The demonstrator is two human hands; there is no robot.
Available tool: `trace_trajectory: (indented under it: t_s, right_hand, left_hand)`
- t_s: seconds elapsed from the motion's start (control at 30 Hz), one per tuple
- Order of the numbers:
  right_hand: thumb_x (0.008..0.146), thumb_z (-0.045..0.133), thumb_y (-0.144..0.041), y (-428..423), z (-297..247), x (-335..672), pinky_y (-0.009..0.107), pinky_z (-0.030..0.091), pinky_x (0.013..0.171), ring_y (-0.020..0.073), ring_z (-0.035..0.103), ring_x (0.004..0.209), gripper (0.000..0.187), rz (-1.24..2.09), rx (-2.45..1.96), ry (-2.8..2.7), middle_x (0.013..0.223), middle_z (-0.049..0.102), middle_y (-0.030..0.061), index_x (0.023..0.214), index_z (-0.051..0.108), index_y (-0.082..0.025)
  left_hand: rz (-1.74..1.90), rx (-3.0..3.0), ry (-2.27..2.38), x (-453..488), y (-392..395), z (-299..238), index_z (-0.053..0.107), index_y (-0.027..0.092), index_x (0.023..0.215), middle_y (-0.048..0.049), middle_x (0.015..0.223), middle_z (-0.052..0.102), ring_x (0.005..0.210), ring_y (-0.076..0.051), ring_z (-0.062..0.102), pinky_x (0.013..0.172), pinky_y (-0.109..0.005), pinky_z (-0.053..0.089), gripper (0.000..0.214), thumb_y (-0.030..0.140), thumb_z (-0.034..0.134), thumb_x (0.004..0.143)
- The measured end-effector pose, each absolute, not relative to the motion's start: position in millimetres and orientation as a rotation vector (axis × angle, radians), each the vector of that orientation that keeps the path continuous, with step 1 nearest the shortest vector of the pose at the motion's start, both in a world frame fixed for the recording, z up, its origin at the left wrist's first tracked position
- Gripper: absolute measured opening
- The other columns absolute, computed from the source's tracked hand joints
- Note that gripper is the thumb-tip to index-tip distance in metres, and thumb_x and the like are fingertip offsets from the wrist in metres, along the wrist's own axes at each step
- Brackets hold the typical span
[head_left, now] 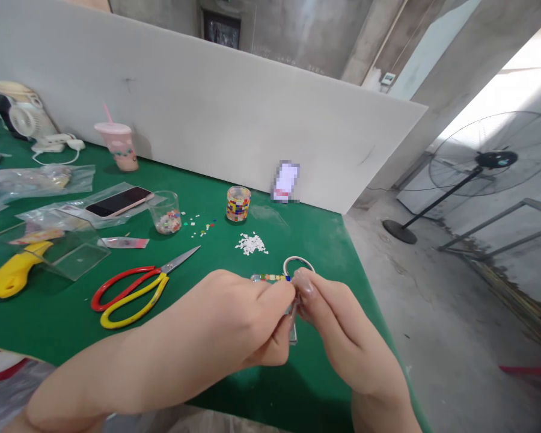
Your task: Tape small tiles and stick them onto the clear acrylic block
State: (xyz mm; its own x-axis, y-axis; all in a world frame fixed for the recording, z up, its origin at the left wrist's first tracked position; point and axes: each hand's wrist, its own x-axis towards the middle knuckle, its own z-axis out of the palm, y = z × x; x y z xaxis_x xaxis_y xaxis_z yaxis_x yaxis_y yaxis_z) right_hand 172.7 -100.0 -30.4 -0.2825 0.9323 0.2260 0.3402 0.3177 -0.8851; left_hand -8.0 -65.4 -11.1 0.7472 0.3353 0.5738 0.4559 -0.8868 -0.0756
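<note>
My left hand (pixel 256 319) and my right hand (pixel 338 325) meet above the near part of the table, thumbs and fingers closed. Between them is a small piece edged with a row of coloured mosaic tiles (pixel 270 278); my fingers hide most of it. A clear, thin edge (pixel 293 334) shows below the left fingers. A pale ring (pixel 299 260) stands out just behind my fingertips; whether it is joined to the piece I cannot tell. Beyond my hands lie a pile of white tile chips (pixel 251 243) and a small glass jar covered in coloured mosaic tiles (pixel 238 204).
Scissors (pixel 146 288) with red and yellow handles lie left of my hands. Farther left are a plastic cup of tile chips (pixel 166 216), a yellow-handled tool (pixel 15 273), a phone (pixel 119 202) and a pink tumbler (pixel 118 144). A white panel (pixel 207 108) borders the green table (pixel 324 240).
</note>
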Motion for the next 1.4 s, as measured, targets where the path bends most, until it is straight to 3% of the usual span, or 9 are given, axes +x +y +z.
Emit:
trace_trajectory:
  t_s: [0.43, 0.63, 0.73, 0.83, 0.93, 1.0, 1.17, 1.27, 1.4]
  right_hand:
    - [0.104, 0.03, -0.046, -97, -22, 180, 0.03, 0.037, 0.055, 0.0132, 0.044, 0.056, 0.038, 0.876, -1.099, -1.979, 0.066, 0.051, -0.0012, 0.077, 0.045, -0.024]
    - [0.104, 0.029, -0.048, -98, -21, 183, 0.029, 0.037, 0.056, 0.0128, 0.042, 0.058, 0.04, 0.969, -1.101, -1.944, 0.066, 0.049, -0.0021, 0.075, 0.04, -0.023]
    - [0.105, 0.026, -0.046, -95, -21, 184, 0.029, 0.033, 0.053, 0.0119, 0.037, 0.055, 0.041, 0.944, -1.226, -1.992, 0.062, 0.04, -0.0043, 0.071, 0.031, -0.024]
    - [0.106, 0.021, -0.039, -86, -27, 179, 0.029, 0.031, 0.053, 0.0119, 0.038, 0.054, 0.04, 0.654, -1.52, -2.226, 0.062, 0.041, -0.0041, 0.071, 0.029, -0.023]
    - [0.105, 0.025, -0.028, -73, -41, 171, 0.032, 0.029, 0.053, 0.0139, 0.045, 0.055, 0.036, 0.412, -1.714, -2.418, 0.064, 0.051, -0.0014, 0.074, 0.04, -0.022]
    - [0.104, 0.029, -0.026, -64, -52, 167, 0.033, 0.028, 0.053, 0.0156, 0.048, 0.056, 0.036, 0.36, -1.758, -2.472, 0.064, 0.056, 0.0007, 0.075, 0.05, -0.021]
    - [0.104, 0.04, -0.03, -44, -69, 167, 0.031, 0.048, 0.065, 0.0159, 0.062, 0.069, 0.034, 0.296, -1.957, -2.521, 0.076, 0.066, 0.0023, 0.084, 0.064, -0.015]
    - [0.099, 0.054, -0.036, -39, -71, 165, 0.036, 0.055, 0.077, 0.0152, 0.067, 0.079, 0.026, 0.329, -2.048, -2.536, 0.087, 0.07, 0.002, 0.092, 0.066, -0.015]
    - [0.097, 0.057, -0.037, -40, -71, 157, 0.039, 0.057, 0.082, 0.0177, 0.069, 0.089, 0.024, 0.339, -2.166, -2.501, 0.097, 0.071, 0.0046, 0.098, 0.067, -0.014]
  left_hand:
    - [-0.697, -2.988, -0.703, -17, -58, -16, 0.044, 0.022, 0.073, 0.0082, 0.055, 0.047, 0.044, -0.01, 0.037, 0.044, -0.029, 0.022, 0.016, 0.011, 0.043, 0.085]
    - [-0.83, -2.995, -0.866, -27, -48, -17, 0.041, 0.021, 0.068, 0.0086, 0.053, 0.037, 0.047, -0.009, 0.027, 0.045, -0.025, 0.02, 0.019, 0.017, 0.048, 0.085]
    - [-0.8, -3.038, -1.145, -31, -30, -8, 0.053, 0.022, 0.073, 0.0075, 0.052, 0.043, 0.047, -0.008, 0.035, 0.046, -0.021, 0.027, 0.02, 0.026, 0.045, 0.091]
    - [-0.431, -2.933, -1.627, -28, 3, -9, 0.06, 0.021, 0.08, 0.0045, 0.056, 0.053, 0.048, -0.01, 0.045, 0.047, -0.024, 0.03, 0.026, 0.031, 0.042, 0.096]
    - [-0.1, -2.799, -1.845, -20, 42, -30, 0.064, 0.016, 0.082, -0.0016, 0.07, 0.063, 0.061, -0.014, 0.058, 0.058, -0.027, 0.043, 0.028, 0.025, 0.044, 0.099]
    - [-0.021, -2.752, -1.922, -15, 65, -50, 0.065, 0.013, 0.095, -0.0038, 0.086, 0.067, 0.074, -0.015, 0.063, 0.07, -0.032, 0.052, 0.022, 0.03, 0.052, 0.099]
    - [-0.014, -2.657, -2.075, -14, 92, -83, 0.063, 0.014, 0.114, -0.0084, 0.112, 0.067, 0.097, -0.021, 0.066, 0.085, -0.041, 0.056, 0.029, 0.036, 0.059, 0.096]
    - [-0.114, -2.646, -2.106, -16, 92, -86, 0.064, 0.014, 0.112, -0.0081, 0.11, 0.067, 0.096, -0.021, 0.066, 0.085, -0.042, 0.056, 0.03, 0.039, 0.058, 0.097]
    - [-0.241, -2.685, -2.103, -17, 89, -83, 0.065, 0.013, 0.107, -0.0064, 0.102, 0.069, 0.09, -0.019, 0.067, 0.081, -0.039, 0.057, 0.029, 0.04, 0.056, 0.097]
